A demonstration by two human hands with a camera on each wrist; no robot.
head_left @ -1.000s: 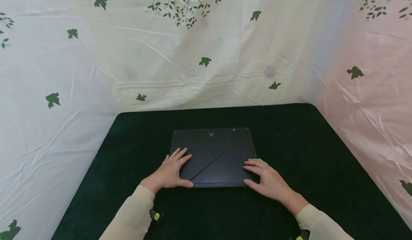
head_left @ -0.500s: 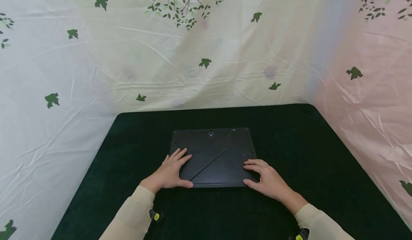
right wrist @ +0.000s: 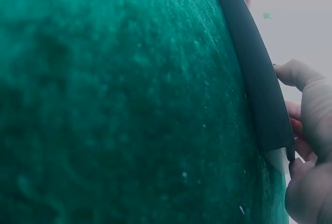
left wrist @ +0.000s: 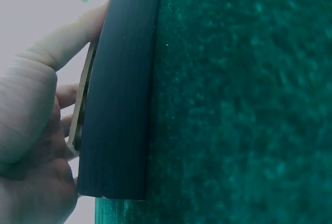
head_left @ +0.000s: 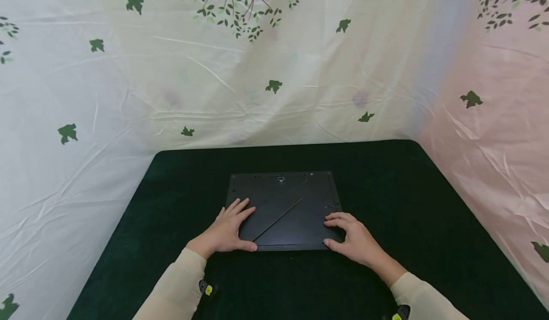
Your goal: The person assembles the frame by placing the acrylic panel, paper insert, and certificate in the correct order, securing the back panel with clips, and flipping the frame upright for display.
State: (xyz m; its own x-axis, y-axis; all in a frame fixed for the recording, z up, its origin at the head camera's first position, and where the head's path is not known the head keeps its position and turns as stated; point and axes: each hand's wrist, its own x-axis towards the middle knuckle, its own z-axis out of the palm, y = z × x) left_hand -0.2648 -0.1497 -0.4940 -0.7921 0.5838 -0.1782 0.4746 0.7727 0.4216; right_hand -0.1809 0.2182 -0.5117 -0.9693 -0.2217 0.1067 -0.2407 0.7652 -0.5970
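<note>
A dark picture frame [head_left: 283,215] lies flat with its back upward, a small metal hanger [head_left: 281,179] near its far edge. A thin diagonal line crosses the backing. My left hand [head_left: 227,227] rests on the frame's near left part, fingers spread and thumb along the near edge. In the left wrist view, a tan-edged strip [left wrist: 82,97] stands up slightly behind the frame's dark side [left wrist: 122,89]. At the near right corner, my right hand [head_left: 353,239] touches the frame with loosely bent fingers, the thumb at the near edge. The frame's face is hidden underneath.
A dark green cloth [head_left: 386,181] covers the table under the frame. Pale fabric [head_left: 274,115] printed with leaves hangs right behind the table and along both sides. Wrist cameras with yellow parts sit at both sleeves [head_left: 177,282].
</note>
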